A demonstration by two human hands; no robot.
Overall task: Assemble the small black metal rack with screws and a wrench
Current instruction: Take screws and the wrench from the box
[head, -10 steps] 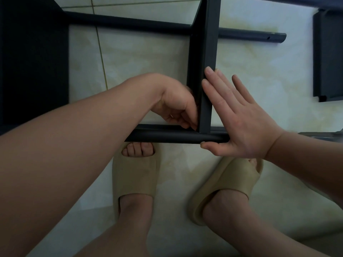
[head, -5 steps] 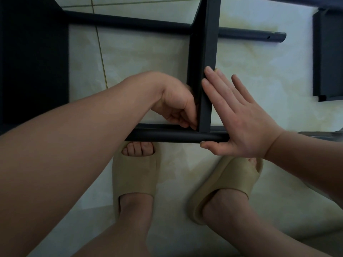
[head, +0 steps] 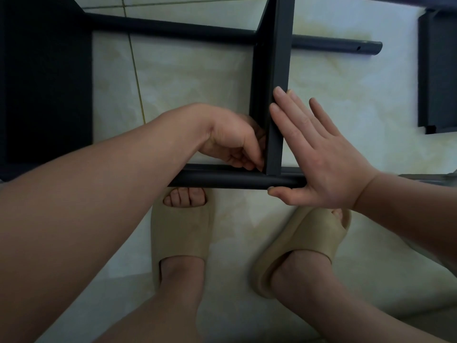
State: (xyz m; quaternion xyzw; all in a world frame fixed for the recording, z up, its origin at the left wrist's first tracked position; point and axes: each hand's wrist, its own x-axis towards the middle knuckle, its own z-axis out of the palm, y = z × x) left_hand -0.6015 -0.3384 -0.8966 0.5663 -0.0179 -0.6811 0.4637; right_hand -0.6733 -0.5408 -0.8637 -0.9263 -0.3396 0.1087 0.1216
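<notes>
Judging by the pose, threading a screw by fingertip at the near joint of the rack: flat bar (head: pixel 277 95) butted square onto the near tube (head: pixel 222 180), right in front of the slippers (head: pixel 181 233), over the tiled floor (head: pixel 185 78). Left hand (head: pixel 235 142) curled into the inner left corner of that joint, fingertips bunched against the bar; no telling whether pinching a screw, with the tips hidden by the knuckles. Right hand (head: pixel 319 154) spread flat and gripping nothing, straight fingers laid along the bar's right face, thumb tucked under the tube's end. Best done by bracing firmly with that flat palm to hold the corner square, lining up the holes first, turning gently by feel to avoid cross-threading, and leaving the wrench for the final snugging. Matte black painted metal throughout, likely slick and hard. Round tubing near and far (head: pixel 173 28), the far one open-ended with a small hole at its right end. Bar folded from sheet, thin-edged. Another folded black panel (head: pixel 437 70) lying well apart at far right. Glossy pale marbled tile, likely to let parts slide.
</notes>
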